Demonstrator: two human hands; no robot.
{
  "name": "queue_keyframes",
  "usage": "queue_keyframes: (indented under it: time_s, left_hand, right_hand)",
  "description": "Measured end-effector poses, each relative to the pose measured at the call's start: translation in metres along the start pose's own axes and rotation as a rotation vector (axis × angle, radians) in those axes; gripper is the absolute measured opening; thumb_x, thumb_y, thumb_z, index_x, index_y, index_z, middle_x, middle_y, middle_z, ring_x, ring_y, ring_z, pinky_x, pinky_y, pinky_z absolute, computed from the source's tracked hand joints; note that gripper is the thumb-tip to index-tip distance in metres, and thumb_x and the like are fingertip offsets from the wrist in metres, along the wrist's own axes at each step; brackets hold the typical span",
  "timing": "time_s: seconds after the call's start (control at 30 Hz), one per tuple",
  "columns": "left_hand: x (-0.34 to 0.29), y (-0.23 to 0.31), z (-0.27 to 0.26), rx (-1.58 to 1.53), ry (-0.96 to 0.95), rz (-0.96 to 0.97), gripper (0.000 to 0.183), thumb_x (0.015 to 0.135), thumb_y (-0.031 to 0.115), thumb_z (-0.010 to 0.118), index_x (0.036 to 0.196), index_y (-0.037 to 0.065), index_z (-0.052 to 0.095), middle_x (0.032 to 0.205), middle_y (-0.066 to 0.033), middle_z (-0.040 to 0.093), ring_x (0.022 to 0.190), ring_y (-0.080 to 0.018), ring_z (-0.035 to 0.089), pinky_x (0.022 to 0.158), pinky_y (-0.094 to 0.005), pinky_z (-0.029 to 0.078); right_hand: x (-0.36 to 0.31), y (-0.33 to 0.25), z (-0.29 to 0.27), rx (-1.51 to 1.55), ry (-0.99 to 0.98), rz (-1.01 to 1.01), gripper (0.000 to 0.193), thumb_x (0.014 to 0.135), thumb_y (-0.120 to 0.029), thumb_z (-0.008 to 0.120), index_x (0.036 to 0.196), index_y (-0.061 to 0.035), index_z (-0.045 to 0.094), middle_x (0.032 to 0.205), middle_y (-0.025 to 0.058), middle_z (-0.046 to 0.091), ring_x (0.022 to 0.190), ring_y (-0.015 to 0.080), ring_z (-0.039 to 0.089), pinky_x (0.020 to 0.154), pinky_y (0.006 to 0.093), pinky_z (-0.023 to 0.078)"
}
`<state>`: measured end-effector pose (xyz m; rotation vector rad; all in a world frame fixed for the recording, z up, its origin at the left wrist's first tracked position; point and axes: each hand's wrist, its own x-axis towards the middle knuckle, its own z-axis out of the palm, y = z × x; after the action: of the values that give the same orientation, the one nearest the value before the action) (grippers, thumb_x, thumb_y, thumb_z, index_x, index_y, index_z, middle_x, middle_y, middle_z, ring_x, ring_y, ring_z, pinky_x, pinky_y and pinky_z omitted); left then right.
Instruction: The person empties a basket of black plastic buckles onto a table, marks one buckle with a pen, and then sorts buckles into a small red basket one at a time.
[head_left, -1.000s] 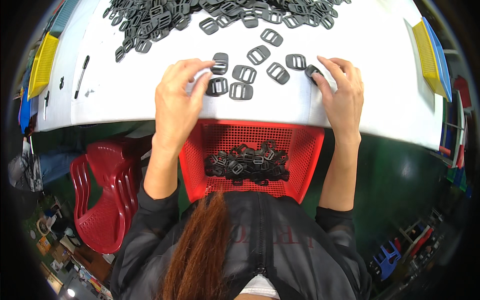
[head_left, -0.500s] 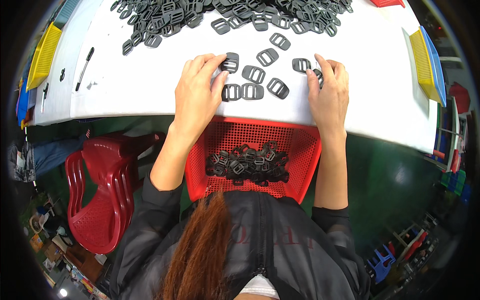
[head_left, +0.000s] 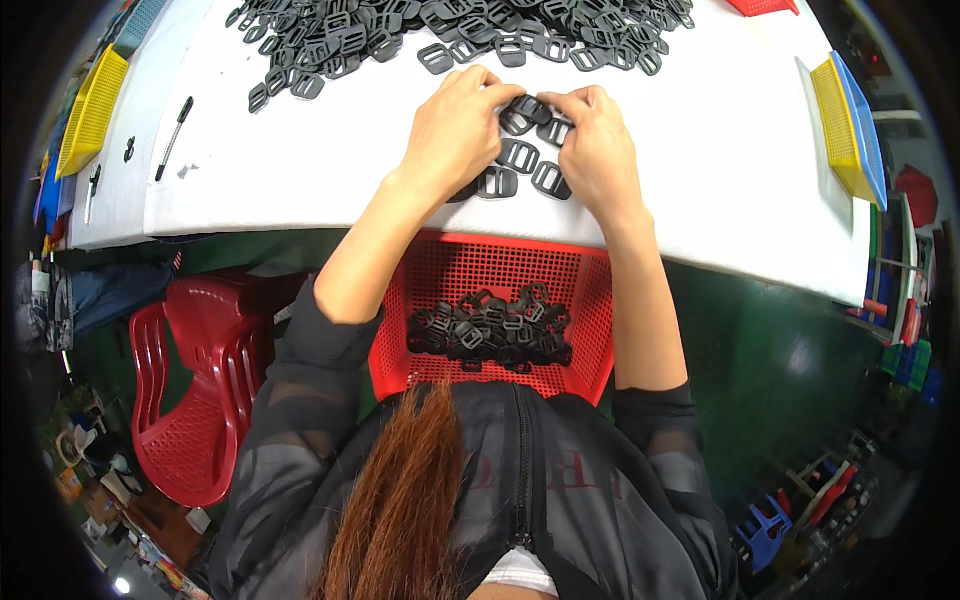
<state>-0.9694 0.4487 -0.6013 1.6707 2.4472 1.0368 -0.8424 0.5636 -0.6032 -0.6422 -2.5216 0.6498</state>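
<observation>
Over the white table, my left hand (head_left: 455, 130) pinches a black plastic strap buckle (head_left: 530, 108) at its fingertips. Close by on the right, my right hand (head_left: 602, 155) curls around another black buckle (head_left: 555, 131), and its index fingertip meets the edge of the first one. Just nearer to me lie loose buckles on the tabletop, among them a middle buckle (head_left: 518, 156), a right buckle (head_left: 551, 180) and a front buckle (head_left: 497, 183). Part of one more is covered by my left wrist. Fingers hide some of the buckles' outlines.
A large heap of black buckles (head_left: 460, 25) spreads across the far table. Below the table edge, a red basket (head_left: 395, 345) holds many buckles. Yellow baskets (head_left: 92, 110) stand left, another yellow basket (head_left: 838, 130) right. A pen (head_left: 175, 138) lies left; a red chair (head_left: 195, 400) stands beside me.
Both hands have moved inward and farther from me, bringing their buckles together. The loose buckles between them are now partly covered.
</observation>
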Motion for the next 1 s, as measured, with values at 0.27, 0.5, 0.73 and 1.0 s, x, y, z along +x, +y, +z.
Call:
queue_keyframes:
  time_s: [0.27, 0.5, 0.73, 1.0]
  left_hand:
    - [-0.064, 0.036, -0.017, -0.215, -0.035, -0.022, 0.039, 0.073, -0.012, 0.051, 0.105, 0.004, 0.067, 0.086, -0.0120, 0.060, 0.082, -0.0288, 0.058, 0.073, -0.0374, 0.047]
    - [-0.024, 0.021, -0.052, -0.322, -0.050, -0.140, 0.036, 0.078, -0.011, 0.047, 0.099, 0.005, 0.070, 0.087, -0.0100, 0.066, 0.077, -0.0180, 0.062, 0.066, -0.0278, 0.047]
    - [0.044, 0.006, -0.013, -0.226, -0.065, -0.023, 0.029, 0.083, 0.001, 0.056, 0.111, 0.005, 0.065, 0.104, -0.0092, 0.064, 0.081, -0.0212, 0.060, 0.070, -0.0294, 0.049]
    - [0.042, 0.032, 0.008, -0.107, 0.012, -0.132, 0.061, 0.080, 0.012, 0.070, 0.136, 0.011, 0.047, 0.129, -0.0126, 0.052, 0.101, -0.0288, 0.059, 0.086, -0.0373, 0.049]
  right_hand:
    - [-0.060, -0.021, -0.031, 0.183, -0.070, -0.006, 0.037, 0.071, 0.009, 0.053, 0.101, -0.0059, 0.069, 0.091, 0.0122, 0.058, 0.088, 0.0306, 0.056, 0.079, 0.0402, 0.046]
    - [-0.014, 0.015, -0.073, 0.396, -0.284, 0.188, 0.038, 0.077, 0.014, 0.043, 0.102, -0.0019, 0.067, 0.097, 0.0121, 0.065, 0.084, 0.0235, 0.062, 0.079, 0.0321, 0.049]
    - [0.117, 0.132, -0.055, -0.058, 0.122, 0.277, 0.046, 0.075, 0.005, 0.046, 0.113, -0.0104, 0.067, 0.107, 0.0154, 0.064, 0.096, 0.0302, 0.062, 0.085, 0.0378, 0.048]
    - [0.111, 0.072, -0.020, 0.033, -0.018, 0.147, 0.040, 0.072, 0.000, 0.052, 0.107, -0.0109, 0.069, 0.104, 0.0161, 0.063, 0.095, 0.0342, 0.062, 0.084, 0.0404, 0.050]
